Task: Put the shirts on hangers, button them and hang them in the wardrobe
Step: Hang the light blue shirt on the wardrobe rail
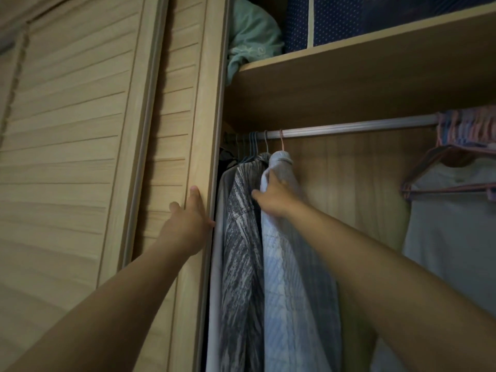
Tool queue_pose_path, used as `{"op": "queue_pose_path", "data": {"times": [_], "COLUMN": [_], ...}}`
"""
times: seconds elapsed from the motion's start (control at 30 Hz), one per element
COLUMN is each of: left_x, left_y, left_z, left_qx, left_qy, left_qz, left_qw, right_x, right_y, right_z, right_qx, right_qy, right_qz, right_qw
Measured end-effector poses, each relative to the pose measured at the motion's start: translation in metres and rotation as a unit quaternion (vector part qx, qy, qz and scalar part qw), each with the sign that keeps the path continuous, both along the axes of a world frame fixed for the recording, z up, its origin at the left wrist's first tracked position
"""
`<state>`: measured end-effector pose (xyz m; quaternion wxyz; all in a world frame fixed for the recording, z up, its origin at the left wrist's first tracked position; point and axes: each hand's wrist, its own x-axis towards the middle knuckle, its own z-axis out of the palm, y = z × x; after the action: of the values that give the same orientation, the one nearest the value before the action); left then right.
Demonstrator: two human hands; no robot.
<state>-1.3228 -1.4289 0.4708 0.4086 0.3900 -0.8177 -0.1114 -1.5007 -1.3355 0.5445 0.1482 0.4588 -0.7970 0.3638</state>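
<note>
Left hand [188, 224] is resting on the edge of the louvred wardrobe door [198, 130], fingers straight along the wood and thumb wrapping toward the door's inner edge; it is holding nothing else. Right hand [273, 194] is reaching into the wardrobe and gripping the pale blue shirt [292, 277] near its collar, fingers curling into the fabric. This shirt is hanging from a pink hanger [281, 139] hooked on the metal rail [349, 128], at the left end of the open section. Just left of it, touching, a grey patterned shirt [241, 251] is hanging, with more garments behind it, partly hidden by the door. At far right, a bunch of spare hangers [461, 130] is sitting on the rail above a white garment [451, 216]. On the shelf [349, 84] above, a green cloth [252, 38] is lying beside a dotted navy storage box [335, 20].
</note>
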Motion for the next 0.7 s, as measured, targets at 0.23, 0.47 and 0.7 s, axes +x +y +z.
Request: {"op": "queue_pose_path", "data": {"times": [0.23, 0.47, 0.7], "left_x": [0.047, 0.144, 0.297], "left_y": [0.013, 0.079, 0.169], "left_z": [-0.077, -0.176, -0.300], "left_qx": [0.077, 0.050, 0.125], "left_qy": [-0.105, -0.148, -0.197], "left_qz": [-0.049, -0.032, 0.119], "left_qw": [0.990, 0.987, 0.965], "right_x": [0.047, 0.139, 0.263], "right_y": [0.068, 0.088, 0.094], "right_z": [-0.100, -0.195, -0.343], "right_qx": [0.166, 0.184, 0.279], "right_qy": [0.070, 0.110, 0.071], "right_qz": [-0.031, 0.065, 0.301], "right_qw": [0.983, 0.975, 0.909]}}
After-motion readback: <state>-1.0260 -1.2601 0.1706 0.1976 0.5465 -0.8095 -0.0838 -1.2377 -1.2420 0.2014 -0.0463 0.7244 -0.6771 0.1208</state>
